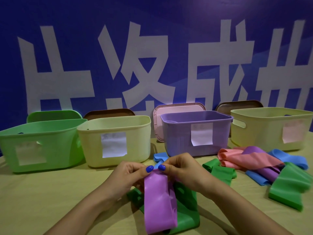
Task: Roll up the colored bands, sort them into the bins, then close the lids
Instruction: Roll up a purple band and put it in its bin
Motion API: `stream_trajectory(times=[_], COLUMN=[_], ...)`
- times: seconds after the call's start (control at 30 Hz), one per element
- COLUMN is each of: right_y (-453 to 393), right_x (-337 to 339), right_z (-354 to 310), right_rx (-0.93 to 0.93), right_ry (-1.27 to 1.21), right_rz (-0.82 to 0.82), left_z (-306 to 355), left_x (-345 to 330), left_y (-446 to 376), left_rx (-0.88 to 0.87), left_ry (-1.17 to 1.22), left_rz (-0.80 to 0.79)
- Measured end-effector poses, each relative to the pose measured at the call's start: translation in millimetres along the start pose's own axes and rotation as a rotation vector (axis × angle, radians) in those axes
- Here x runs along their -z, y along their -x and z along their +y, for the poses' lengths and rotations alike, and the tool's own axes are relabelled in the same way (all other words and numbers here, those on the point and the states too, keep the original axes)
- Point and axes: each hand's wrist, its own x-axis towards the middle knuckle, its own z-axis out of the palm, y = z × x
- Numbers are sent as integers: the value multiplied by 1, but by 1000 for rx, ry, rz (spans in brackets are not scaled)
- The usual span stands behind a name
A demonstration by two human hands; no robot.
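table (50,192): four bins in a row at the back, loose bands in front
bins: green bin (40,141), cream bin (116,138), purple bin (194,131), right cream bin (271,126); all uncovered, paper labels unreadable
lids: green lid (52,115), brown lid (108,112), pink lid (177,107), far brown lid (238,105); each propped behind its bin, none closed
pile (264,167): pink, purple, blue, green bands tangled right of my hands, unrolled
green band (188,207): flat on table under the purple one
purple band (159,197): hangs from my fingers over table centre, top edge just starting to curl
left hand (130,173): pinching purple band top edge
right hand (181,168): pinching same edge
progress: early I think; bin contents barely visible, rolling, sorting, lids all left
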Motion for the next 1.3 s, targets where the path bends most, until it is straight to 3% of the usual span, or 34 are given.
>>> stream_trajectory(times=[0.27, 0.7, 0.97, 1.3], right_y=[2, 5, 8, 10], right_x=[-2, -1, 1, 5], right_z=[3, -3, -8, -12], right_rx=[18, 51, 17, -51], right_ry=[100, 133, -100, -228], right_rz=[14, -11, 0, 20], left_z=[-2, 0, -2, 4], left_x=[5, 4, 0, -1], left_y=[0, 2, 1, 2], left_rx=[-6, -27, -90, -1], left_ry=[-37, -27, 26, 134], left_rz=[-75, -20, 41, 58])
